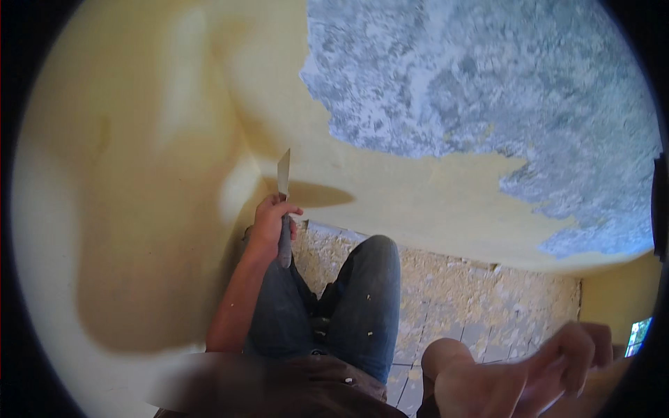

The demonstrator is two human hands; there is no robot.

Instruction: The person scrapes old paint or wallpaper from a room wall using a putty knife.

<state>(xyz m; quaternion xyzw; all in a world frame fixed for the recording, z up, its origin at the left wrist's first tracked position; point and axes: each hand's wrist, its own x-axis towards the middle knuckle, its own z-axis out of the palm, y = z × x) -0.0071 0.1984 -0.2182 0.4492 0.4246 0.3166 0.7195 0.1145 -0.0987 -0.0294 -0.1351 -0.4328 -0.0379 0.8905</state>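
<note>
My left hand point(272, 222) grips the dark handle of a putty knife point(284, 175), its pale blade pointing up near the corner between two walls. Before me stands a yellow painted wall point(428, 198), where a large upper patch of grey and white bare plaster point(418, 94) shows with a ragged paint edge. My right hand point(528, 366) is raised close to the camera at the lower right, fingers curled and blurred. I see no tool in it, but part of its palm is hidden.
Scraped flakes point(449, 277) lie along the wall's foot over a tiled floor point(473, 334). A second yellow wall point(141, 209) rises close on the left. My bent legs in jeans point(366, 303) are below. At the far right is a small bright window point(638, 337).
</note>
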